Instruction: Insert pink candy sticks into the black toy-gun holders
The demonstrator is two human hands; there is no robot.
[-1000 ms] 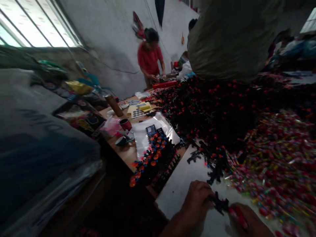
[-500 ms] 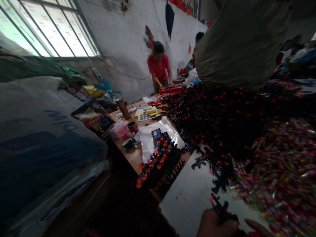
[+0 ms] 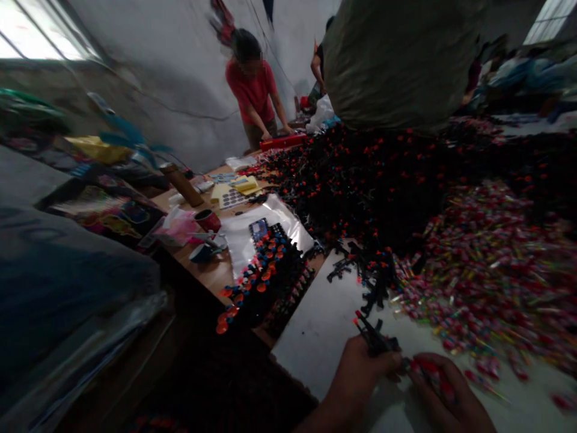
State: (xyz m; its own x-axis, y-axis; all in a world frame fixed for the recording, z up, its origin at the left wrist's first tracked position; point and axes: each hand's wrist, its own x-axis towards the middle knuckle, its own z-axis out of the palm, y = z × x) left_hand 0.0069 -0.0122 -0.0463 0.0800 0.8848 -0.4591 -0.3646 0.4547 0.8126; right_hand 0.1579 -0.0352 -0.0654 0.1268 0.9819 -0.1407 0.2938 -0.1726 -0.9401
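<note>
Holding a small black gun-shaped plastic toy [image 3: 378, 341] with a red-orange tip in the left hand [image 3: 361, 368], grip snug around the body, just over the flat white counter [image 3: 315, 343]. Looks light and stiff, maybe a bit slick, probably snappable at the thin bits. Best to pinch by the chunky middle, not the tip. Also clutching a slim red piece [image 3: 433, 373] in the right hand [image 3: 457, 394], near the toy's rear; can't tell if touching.
</note>
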